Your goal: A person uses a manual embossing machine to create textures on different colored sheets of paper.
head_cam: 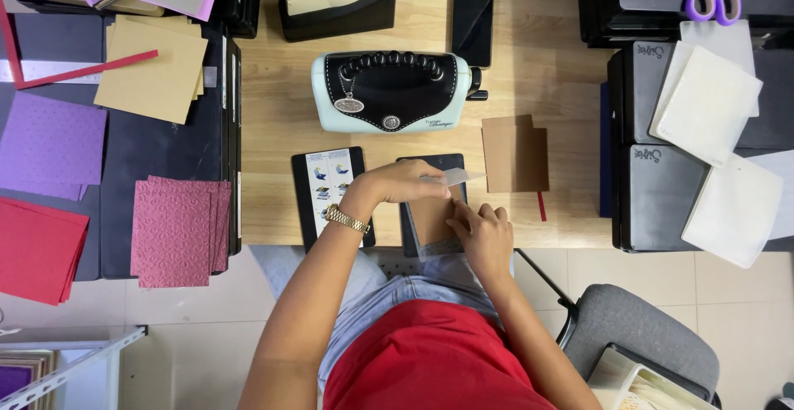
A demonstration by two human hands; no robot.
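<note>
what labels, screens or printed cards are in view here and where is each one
Phone: top centre of the desk, flat black rectangle, screen dark.
Instruction card: left of the hands, white sheet with small pictures on a black plate.
Oval tag: hanging on the pale blue and black machine, silver.
Black boxes: right side, pale logos on lids.

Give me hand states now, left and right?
Left hand: closed, pinching a clear plastic sheet.
Right hand: fingers bent, pressing the brown card on the dark plate; no grasp visible.
</note>
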